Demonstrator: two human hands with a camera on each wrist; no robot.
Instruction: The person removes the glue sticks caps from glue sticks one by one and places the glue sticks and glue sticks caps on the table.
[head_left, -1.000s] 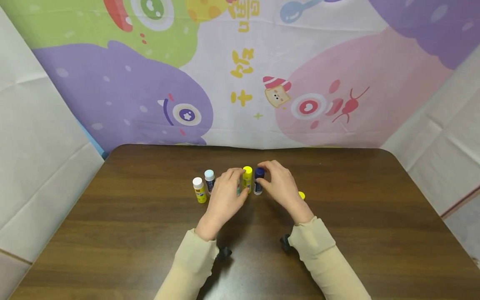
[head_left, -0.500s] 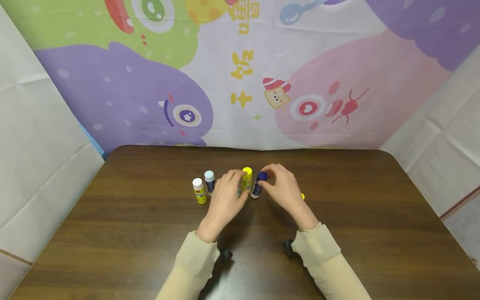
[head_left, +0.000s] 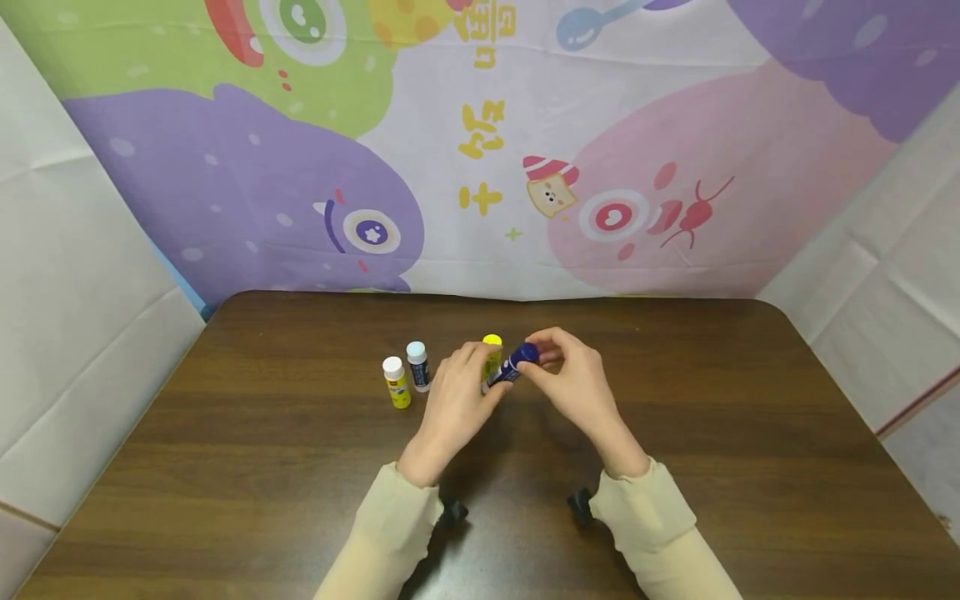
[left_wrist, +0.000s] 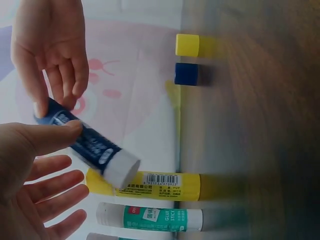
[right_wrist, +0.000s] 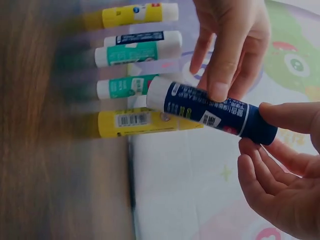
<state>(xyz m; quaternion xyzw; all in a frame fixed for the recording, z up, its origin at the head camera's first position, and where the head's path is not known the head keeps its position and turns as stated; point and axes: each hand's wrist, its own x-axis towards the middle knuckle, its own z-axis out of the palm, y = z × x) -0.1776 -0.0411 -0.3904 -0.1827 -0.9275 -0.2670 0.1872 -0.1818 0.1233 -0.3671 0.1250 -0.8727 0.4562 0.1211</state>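
Note:
A navy glue stick (head_left: 517, 360) with a white base is held tilted between my hands, its base end toward the left. The thumb and fingers of my right hand (head_left: 573, 379) pinch its navy end. My left hand (head_left: 455, 392) has its thumb on the stick's side near the white base, with other fingers spread below. In the right wrist view the stick (right_wrist: 205, 111) overlaps a yellow glue stick (right_wrist: 135, 123) and a green one (right_wrist: 117, 87) standing behind it.
Left of my hands stand a white-topped yellow glue stick (head_left: 397, 383) and a pale-topped navy-labelled one (head_left: 417, 367). Another green stick (right_wrist: 125, 53) stands in the row. A small yellow piece (left_wrist: 187, 45) and a dark blue one (left_wrist: 186, 74) sit on the brown table (head_left: 285, 500).
The navy glue stick was upright on the table in my right hand's fingers. It has since tipped and come up leftward to my left hand, whose thumb now lies on it.

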